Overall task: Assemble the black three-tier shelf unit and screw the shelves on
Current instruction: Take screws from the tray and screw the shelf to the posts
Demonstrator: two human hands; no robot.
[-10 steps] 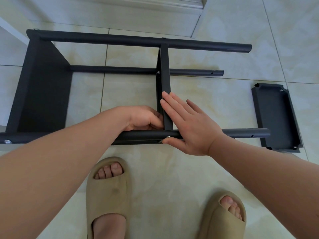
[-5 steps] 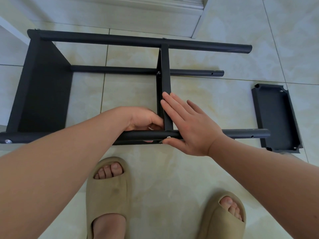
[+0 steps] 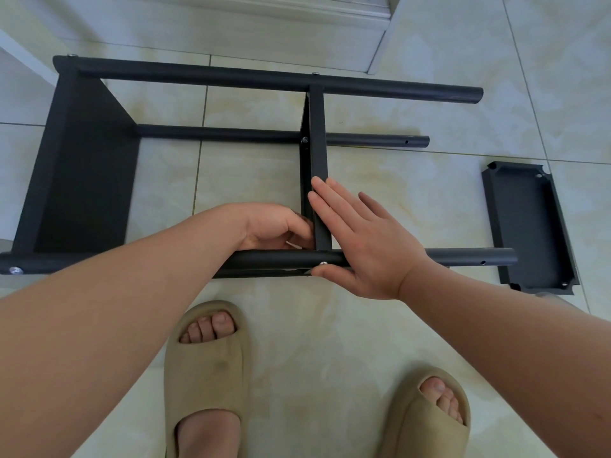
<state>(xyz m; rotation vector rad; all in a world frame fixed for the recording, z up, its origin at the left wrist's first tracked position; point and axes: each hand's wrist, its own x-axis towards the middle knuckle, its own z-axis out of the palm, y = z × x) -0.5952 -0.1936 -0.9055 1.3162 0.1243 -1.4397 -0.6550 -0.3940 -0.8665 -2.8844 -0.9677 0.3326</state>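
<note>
The black shelf unit lies on its side on the tile floor, its near pole [image 3: 463,256] running left to right. One shelf [image 3: 86,180] is fixed at the left end. The middle shelf [image 3: 317,143] stands on edge between the poles. My right hand [image 3: 367,246] lies flat against the middle shelf's right face, thumb under the near pole beside a silver screw head [image 3: 323,263]. My left hand [image 3: 274,226] is curled against the shelf's left face behind the pole; a sliver of something silver shows between its fingers. A third, loose shelf [image 3: 525,226] lies at the right.
My two feet in beige slippers [image 3: 208,375] [image 3: 426,414] stand close to the near pole. A white skirting and door frame [image 3: 297,8] run along the far side. A white furniture edge [image 3: 23,57] is at the far left. Open screw holes show near the poles' right ends.
My left hand's fingers have shifted slightly at the corner of the middle shelf. My right hand and the frame have stayed put.
</note>
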